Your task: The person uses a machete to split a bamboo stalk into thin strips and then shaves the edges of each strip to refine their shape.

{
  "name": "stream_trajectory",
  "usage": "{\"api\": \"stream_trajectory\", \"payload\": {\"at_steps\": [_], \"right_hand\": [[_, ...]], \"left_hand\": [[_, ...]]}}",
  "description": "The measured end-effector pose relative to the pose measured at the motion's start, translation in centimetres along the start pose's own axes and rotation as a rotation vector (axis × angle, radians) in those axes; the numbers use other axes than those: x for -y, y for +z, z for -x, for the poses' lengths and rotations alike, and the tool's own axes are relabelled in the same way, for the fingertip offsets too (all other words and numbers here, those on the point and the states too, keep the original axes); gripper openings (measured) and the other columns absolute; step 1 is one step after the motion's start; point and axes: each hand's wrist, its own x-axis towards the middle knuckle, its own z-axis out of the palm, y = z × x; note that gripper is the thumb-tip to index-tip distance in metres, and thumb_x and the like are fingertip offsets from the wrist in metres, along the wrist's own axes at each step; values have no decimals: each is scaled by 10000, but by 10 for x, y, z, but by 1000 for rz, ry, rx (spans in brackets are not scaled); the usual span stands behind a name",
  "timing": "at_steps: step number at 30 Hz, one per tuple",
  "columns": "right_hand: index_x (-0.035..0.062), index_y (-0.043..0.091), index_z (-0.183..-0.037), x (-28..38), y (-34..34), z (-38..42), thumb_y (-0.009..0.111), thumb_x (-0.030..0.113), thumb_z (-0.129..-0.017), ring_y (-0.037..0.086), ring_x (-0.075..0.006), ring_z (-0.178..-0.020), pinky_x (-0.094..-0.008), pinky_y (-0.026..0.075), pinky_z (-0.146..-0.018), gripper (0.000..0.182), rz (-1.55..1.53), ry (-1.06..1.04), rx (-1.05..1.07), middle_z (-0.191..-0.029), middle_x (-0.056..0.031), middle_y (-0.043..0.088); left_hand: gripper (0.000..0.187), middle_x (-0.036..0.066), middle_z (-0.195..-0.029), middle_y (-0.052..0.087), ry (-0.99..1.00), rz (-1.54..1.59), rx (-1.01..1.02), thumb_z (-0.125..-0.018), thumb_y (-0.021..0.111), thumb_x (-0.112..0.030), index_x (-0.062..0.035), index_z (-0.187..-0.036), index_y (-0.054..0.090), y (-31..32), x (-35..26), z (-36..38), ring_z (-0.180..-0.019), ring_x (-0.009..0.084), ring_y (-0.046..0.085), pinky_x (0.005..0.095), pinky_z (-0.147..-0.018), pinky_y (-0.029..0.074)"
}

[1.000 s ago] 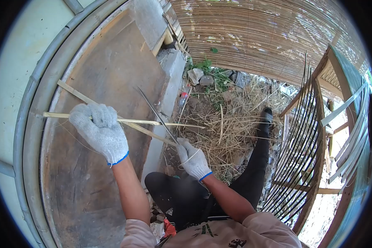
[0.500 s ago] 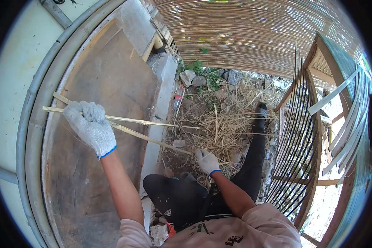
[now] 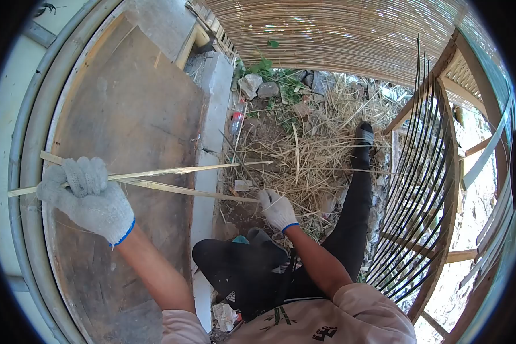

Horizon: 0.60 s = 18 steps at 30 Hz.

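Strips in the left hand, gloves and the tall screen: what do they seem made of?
Strips: probably split bamboo, left raw; pale yellow, with matt, fibrous-looking faces.
Gloves: knitted yarn, likely cotton or a blend; visible ribbing, blue cuff edging.
Screen: thin bamboo or reed slats, seemingly unpainted; straw-brown, light showing through the gaps.

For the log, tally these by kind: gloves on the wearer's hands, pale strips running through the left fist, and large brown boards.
Gloves: 2 (left glove, right glove)
Pale strips: 2 (upper strip, lower strip)
Large brown board: 1
Total: 5
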Motion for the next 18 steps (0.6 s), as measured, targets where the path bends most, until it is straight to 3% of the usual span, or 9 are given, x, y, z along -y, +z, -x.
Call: {"api": "stream_trajectory", "payload": {"at_steps": [3,4,8,10,13,18], "right_hand": [[57,683,-1111,-26,2,-19,463,521,-1057,679,-482,-987,-555,524,-858,517,58,166,80,-1001,-288,714],[61,685,-1147,-32,5,-22,455,535,-1054,683,-480,-989,-553,528,-873,535,62,134,51,-1010,-288,716],[70,683,-1169,-41,6,-38,439,547,-1053,683,-479,-1028,-556,521,-921,548,145,204,95,-1066,-295,717],[49,671,-1120,-71,15,-51,426,547,-1057,672,-493,-1011,-567,510,-897,559,179,234,74,-1038,-308,705],[23,662,-1084,-101,21,-67,393,567,-1061,655,-507,-1026,-580,499,-895,607,209,287,80,-1036,-324,693],[19,680,-1122,-127,24,-82,391,573,-1060,656,-503,-1060,-569,508,-936,629,225,401,63,-1089,-334,693]], "left_hand": [[393,-44,-606,248,66,-78,42,-1114,477,-332,-187,-756,404,-2,-2,0,-504,95,179,285,-468,198],[411,-49,-610,247,24,51,77,-1110,477,-299,-186,-727,380,-3,-3,-2,-506,89,180,283,-461,196],[414,-43,-610,250,20,26,103,-1105,480,-270,-174,-716,378,-12,-7,-8,-506,91,183,285,-457,203],[429,-33,-607,249,-81,175,281,-1102,476,-262,-168,-701,357,-12,-11,-13,-503,99,189,282,-469,216],[446,-24,-606,261,-21,83,228,-1091,487,-272,-177,-682,338,-6,-13,-8,-497,109,209,279,-482,238],[453,-9,-622,286,-144,169,256,-1064,531,-291,-189,-676,320,-14,-21,-16,-508,128,213,306,-481,233]]}}
